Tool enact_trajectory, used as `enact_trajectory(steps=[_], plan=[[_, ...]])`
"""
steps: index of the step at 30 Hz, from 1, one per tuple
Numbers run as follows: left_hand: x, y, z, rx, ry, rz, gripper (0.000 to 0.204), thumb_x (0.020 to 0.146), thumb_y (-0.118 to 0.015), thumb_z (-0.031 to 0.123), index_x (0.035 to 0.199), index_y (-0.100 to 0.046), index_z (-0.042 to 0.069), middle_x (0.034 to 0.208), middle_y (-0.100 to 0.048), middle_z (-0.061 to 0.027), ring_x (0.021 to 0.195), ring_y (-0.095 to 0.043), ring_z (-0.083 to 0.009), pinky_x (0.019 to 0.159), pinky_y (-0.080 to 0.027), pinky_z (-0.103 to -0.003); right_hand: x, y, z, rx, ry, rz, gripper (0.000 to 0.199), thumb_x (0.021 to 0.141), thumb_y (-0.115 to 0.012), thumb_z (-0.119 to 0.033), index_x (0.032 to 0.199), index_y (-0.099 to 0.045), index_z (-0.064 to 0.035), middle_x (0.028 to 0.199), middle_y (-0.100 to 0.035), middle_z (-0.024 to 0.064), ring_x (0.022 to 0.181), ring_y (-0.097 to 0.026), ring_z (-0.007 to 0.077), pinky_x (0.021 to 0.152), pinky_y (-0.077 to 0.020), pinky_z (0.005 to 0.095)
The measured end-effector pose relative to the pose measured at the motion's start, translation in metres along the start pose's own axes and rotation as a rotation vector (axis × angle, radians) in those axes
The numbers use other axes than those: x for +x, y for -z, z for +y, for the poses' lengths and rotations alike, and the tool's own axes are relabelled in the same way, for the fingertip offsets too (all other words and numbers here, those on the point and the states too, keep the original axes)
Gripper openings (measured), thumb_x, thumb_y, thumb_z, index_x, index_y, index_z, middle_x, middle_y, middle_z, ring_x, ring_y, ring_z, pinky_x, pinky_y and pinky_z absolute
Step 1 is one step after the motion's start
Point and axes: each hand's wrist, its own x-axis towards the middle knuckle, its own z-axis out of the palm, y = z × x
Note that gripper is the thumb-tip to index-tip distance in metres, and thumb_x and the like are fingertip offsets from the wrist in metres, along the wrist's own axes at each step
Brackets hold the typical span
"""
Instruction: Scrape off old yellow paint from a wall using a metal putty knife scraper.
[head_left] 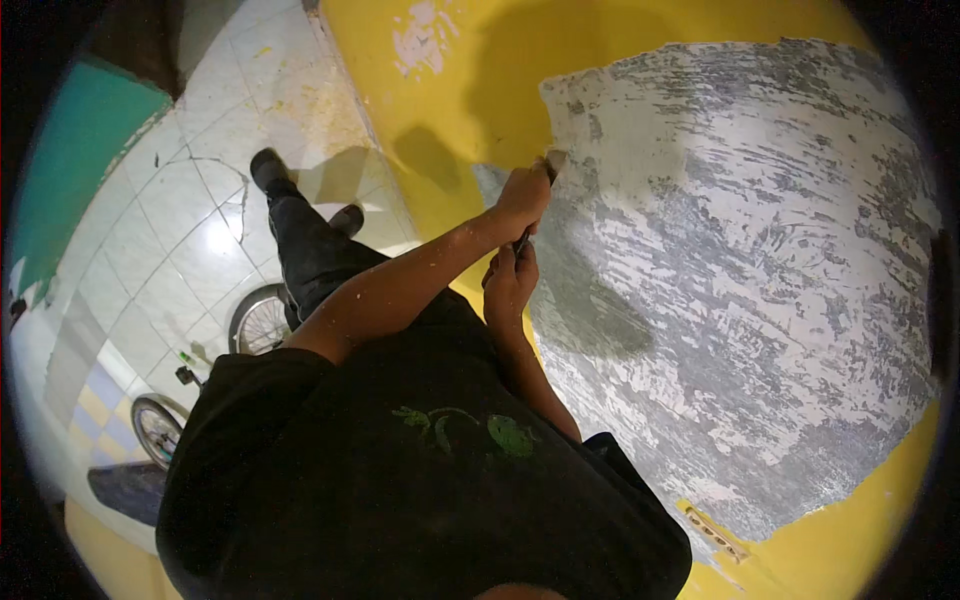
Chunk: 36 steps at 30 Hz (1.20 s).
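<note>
Both my hands are closed on one scraper point(556, 160), whose blade lies against the wall at the left edge of a stripped patch point(740, 250). My left hand point(522, 198) wraps round it just behind the blade. Lower down, my right hand point(511, 284) grips the handle's end. A short dark stretch of handle shows between the two hands. The patch is rough, mottled grey and white. Yellow paint point(440, 120) still covers the wall around it, and pale flecks stick to my left forearm.
A socket strip point(715, 533) sits on the wall below the patch. White floor tiles point(190, 230) with yellow flakes run along the wall's foot. Bicycle wheels point(262, 322) stand left of my legs. A teal wall point(85, 160) rises at the far left.
</note>
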Motion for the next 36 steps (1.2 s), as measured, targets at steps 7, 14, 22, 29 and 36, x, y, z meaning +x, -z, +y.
enact_trajectory(steps=[7, 14, 22, 29, 36], plan=[[0.005, 0.007, 0.0, -0.02, 0.051, -0.022, 0.05, 0.09, -0.027, 0.042, 0.054, -0.039, 0.01, 0.039, -0.035, -0.0038, 0.025, -0.03, -0.0168, 0.026, -0.022, -0.032, -0.003, -0.012, -0.008, 0.032, -0.022, -0.013, 0.007, 0.088, -0.044, -0.014, 0.085, -0.041, -0.0075, 0.058, -0.038, -0.0032, 0.043, -0.032, 0.0041, 0.036, -0.025, 0.02], [0.013, 0.002, 0.0, 0.2, -0.229, 0.082, 0.047, 0.09, -0.026, 0.037, 0.055, -0.041, 0.009, 0.041, -0.037, -0.0045, 0.026, -0.031, -0.0176, 0.027, -0.025, -0.032, 0.011, -0.012, -0.017, -0.02, -0.057, -0.002, 0.011, 0.087, -0.046, -0.015, 0.083, -0.044, -0.0049, 0.061, -0.041, -0.0017, 0.049, -0.036, 0.0057, 0.043, -0.029, 0.0225], [-0.002, -0.002, 0.004, 0.125, -0.163, -0.016, 0.053, 0.091, -0.023, 0.039, 0.068, -0.045, -0.003, 0.044, -0.043, -0.0114, 0.028, -0.041, -0.0227, 0.028, -0.034, -0.035, -0.002, -0.008, -0.015, 0.057, 0.034, -0.014, 0.008, 0.088, -0.045, -0.014, 0.083, -0.042, -0.0086, 0.057, -0.038, -0.0038, 0.041, -0.033, 0.0033, 0.035, -0.0244, 0.0202], [0.005, 0.007, 0.027, 0.033, -0.061, -0.047, 0.055, 0.091, -0.022, 0.041, 0.064, -0.044, -0.001, 0.041, -0.041, -0.0113, 0.027, -0.039, -0.0232, 0.028, -0.032, -0.035, 0.006, -0.025, -0.041, 0.061, -0.059, -0.031, 0.008, 0.088, -0.045, -0.016, 0.084, -0.042, -0.0093, 0.057, -0.036, -0.0044, 0.041, -0.031, 0.0031, 0.035, -0.0234, 0.0196], [-0.003, -0.003, 0.0, 0.095, -0.142, 0.016, 0.055, 0.091, -0.025, 0.039, 0.058, -0.043, -0.001, 0.039, -0.039, -0.0102, 0.028, -0.04, -0.0223, 0.028, -0.033, -0.035, -0.012, -0.008, -0.032, 0.139, -0.151, 0.002, 0.004, 0.087, -0.043, -0.013, 0.086, -0.043, -0.0091, 0.057, -0.036, -0.0044, 0.04, -0.029, 0.0034, 0.034, -0.0218, 0.02]])
